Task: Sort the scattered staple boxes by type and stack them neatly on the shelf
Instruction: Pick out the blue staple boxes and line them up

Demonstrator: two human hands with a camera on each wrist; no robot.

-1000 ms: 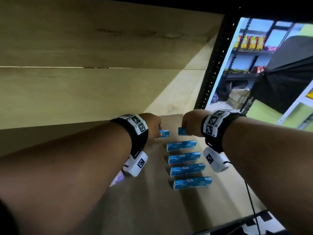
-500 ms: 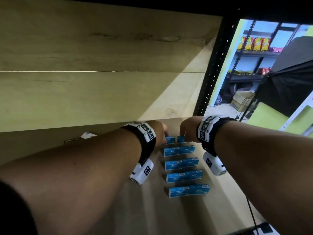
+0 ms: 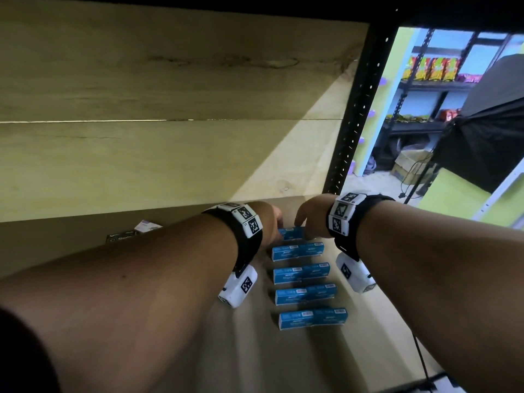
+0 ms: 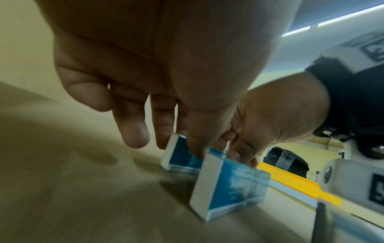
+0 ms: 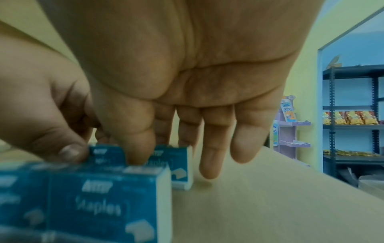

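Note:
Several rows of blue staple boxes point(image 3: 301, 272) lie one behind another on the wooden shelf point(image 3: 255, 350). At the far end of the column my left hand point(image 3: 269, 219) pinches a small blue box point(image 3: 285, 233) and my right hand point(image 3: 310, 215) pinches its twin point(image 3: 301, 232). The two boxes meet end to end on the board. In the left wrist view my thumb and fingers hold that box point(image 4: 180, 157) just behind the neighbouring row point(image 4: 230, 185). The right wrist view has my thumb pressed on the front of the right box point(image 5: 178, 164), with the other fingers behind it.
A dark staple box point(image 3: 122, 236) and a pale box point(image 3: 147, 225) lie at the back left of the shelf, partly behind my left forearm. A black perforated upright point(image 3: 357, 109) bounds the shelf on the right. The wooden back panel point(image 3: 170, 160) stands close behind my hands.
The two small boxes, held apart a second ago, have come down onto the shelf and closed together end to end behind the row. My head has tilted slightly lower.

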